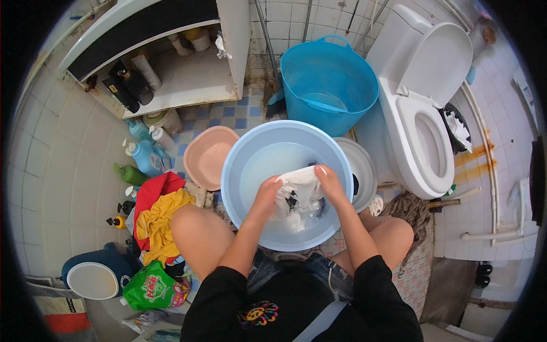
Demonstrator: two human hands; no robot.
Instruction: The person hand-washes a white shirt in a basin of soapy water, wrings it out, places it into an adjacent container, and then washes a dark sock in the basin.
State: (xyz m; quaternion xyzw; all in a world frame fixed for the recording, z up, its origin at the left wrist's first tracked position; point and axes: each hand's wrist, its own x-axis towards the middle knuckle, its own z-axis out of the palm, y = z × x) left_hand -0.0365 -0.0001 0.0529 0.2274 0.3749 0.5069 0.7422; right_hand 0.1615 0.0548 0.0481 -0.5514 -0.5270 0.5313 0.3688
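Left grip [266, 195]: closed on the white cloth [302, 187], at its left upper edge.
Right grip [330, 184]: closed on the same cloth, at its right upper edge.
Cloth: stretched between both grips, hanging within the light-blue basin [228, 176].
Left of basin: pink basin [208, 158]; yellow garment [162, 222] nearer.
Far side: blue tub [322, 118].

White cloth [301, 191] in both hands [266, 196] [330, 184], blue basin [231, 171]
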